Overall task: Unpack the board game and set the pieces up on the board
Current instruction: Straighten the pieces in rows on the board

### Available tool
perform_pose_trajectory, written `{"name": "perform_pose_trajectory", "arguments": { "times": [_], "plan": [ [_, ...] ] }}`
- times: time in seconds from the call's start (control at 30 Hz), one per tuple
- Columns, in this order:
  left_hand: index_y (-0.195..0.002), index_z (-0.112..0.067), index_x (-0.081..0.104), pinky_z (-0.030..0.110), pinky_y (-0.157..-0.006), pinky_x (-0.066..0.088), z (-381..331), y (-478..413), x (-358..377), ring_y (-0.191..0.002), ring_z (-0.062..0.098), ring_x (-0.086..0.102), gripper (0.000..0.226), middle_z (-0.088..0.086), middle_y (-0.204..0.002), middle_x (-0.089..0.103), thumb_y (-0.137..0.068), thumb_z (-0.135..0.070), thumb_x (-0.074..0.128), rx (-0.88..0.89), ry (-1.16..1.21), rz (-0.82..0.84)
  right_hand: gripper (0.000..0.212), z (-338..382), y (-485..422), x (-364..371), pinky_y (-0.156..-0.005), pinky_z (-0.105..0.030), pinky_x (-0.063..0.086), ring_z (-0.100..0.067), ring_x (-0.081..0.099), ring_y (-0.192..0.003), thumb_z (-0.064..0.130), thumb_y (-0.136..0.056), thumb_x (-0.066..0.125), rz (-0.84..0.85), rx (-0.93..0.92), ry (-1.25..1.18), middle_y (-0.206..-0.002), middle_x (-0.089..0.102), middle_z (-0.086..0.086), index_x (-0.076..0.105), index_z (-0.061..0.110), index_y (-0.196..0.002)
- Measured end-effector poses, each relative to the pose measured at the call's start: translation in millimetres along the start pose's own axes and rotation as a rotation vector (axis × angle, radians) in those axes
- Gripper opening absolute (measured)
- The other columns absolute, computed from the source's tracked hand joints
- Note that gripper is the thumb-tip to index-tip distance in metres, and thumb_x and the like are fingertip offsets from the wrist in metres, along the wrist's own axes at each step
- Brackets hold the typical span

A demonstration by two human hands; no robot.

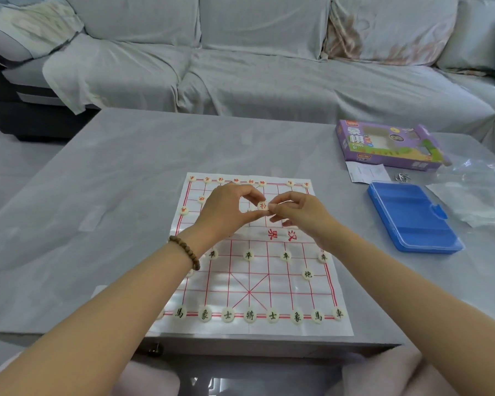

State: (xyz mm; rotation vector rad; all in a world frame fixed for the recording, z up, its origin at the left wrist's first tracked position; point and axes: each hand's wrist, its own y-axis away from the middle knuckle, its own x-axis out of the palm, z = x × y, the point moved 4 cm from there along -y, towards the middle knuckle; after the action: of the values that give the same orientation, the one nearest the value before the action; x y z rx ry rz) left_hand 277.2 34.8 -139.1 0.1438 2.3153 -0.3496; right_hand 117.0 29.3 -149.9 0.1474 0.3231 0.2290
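Rightward, blue case point(412, 221) near purple box point(389, 147); piece point(262, 206) above board point(272, 281).

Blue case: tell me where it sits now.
In the head view, the blue case lies on the table, right of the board and just nearer than the purple box.

One board point(269, 281), one purple box point(383, 144), one blue case point(412, 218) and one leaflet point(366, 172) are lying out; one red-lettered piece point(262, 205) is being held.
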Motion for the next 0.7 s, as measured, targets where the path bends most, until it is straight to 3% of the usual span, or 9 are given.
{"name": "perform_pose_trajectory", "arguments": {
  "times": [0.1,0.27,0.4,0.5,0.7],
  "plan": [
    [-0.100,-0.029,0.065,0.019,-0.085,0.037,12.5,-22.0,-0.3,-0.091,-0.001,0.051,0.024,-0.020,-0.090,0.062,-0.078,-0.038,0.072,-0.021,-0.005,-0.008,0.008,-3.8,-24.7,-17.3,-0.071,-0.018,0.051,-0.011,0.066,-0.075,0.017,-0.083,0.068,-0.090,-0.087,0.107,-0.083,0.072,0.000,0.066,0.016,-0.091],
    [-0.099,-0.029,0.065,0.020,-0.082,0.038,36.7,-65.1,2.1,-0.087,-0.003,0.050,0.022,-0.019,-0.091,0.062,-0.079,-0.033,0.072,-0.076,0.000,-0.016,0.013,-10.7,-78.6,-35.2,-0.069,-0.012,0.041,-0.009,0.059,-0.084,0.026,-0.083,0.068,-0.177,-0.218,0.530,-0.091,0.066,0.010,0.067,0.024,-0.096],
    [-0.099,-0.030,0.064,0.015,-0.077,0.031,48.9,-94.6,6.2,-0.084,-0.009,0.047,0.021,-0.020,-0.091,0.062,-0.080,-0.031,0.072,-0.070,-0.014,-0.025,0.025,-11.8,-113.1,-25.4,-0.084,-0.025,0.041,-0.008,0.053,-0.093,0.037,-0.083,0.066,-0.161,-0.262,0.795,-0.100,0.063,0.011,0.066,0.030,-0.106],
    [-0.097,-0.031,0.064,0.018,-0.081,0.033,56.5,-109.3,9.7,-0.085,-0.008,0.047,0.020,-0.021,-0.090,0.062,-0.079,-0.033,0.072,-0.050,-0.037,-0.034,0.030,-13.2,-130.9,-14.5,-0.084,-0.025,0.031,-0.011,0.052,-0.097,0.044,-0.083,0.064,-0.130,-0.309,0.870,-0.102,0.062,0.010,0.065,0.031,-0.110],
    [-0.093,-0.035,0.065,0.025,-0.083,0.037,65.4,-121.1,21.3,-0.099,0.005,0.048,0.017,-0.019,-0.096,0.063,-0.078,-0.040,0.071,-0.044,-0.075,-0.011,0.025,-15.5,-140.7,-18.3,-0.093,-0.028,0.028,-0.012,0.049,-0.099,0.045,-0.084,0.062,-0.129,-0.360,0.942,-0.102,0.060,0.008,0.067,0.031,-0.104]
  ]
}}
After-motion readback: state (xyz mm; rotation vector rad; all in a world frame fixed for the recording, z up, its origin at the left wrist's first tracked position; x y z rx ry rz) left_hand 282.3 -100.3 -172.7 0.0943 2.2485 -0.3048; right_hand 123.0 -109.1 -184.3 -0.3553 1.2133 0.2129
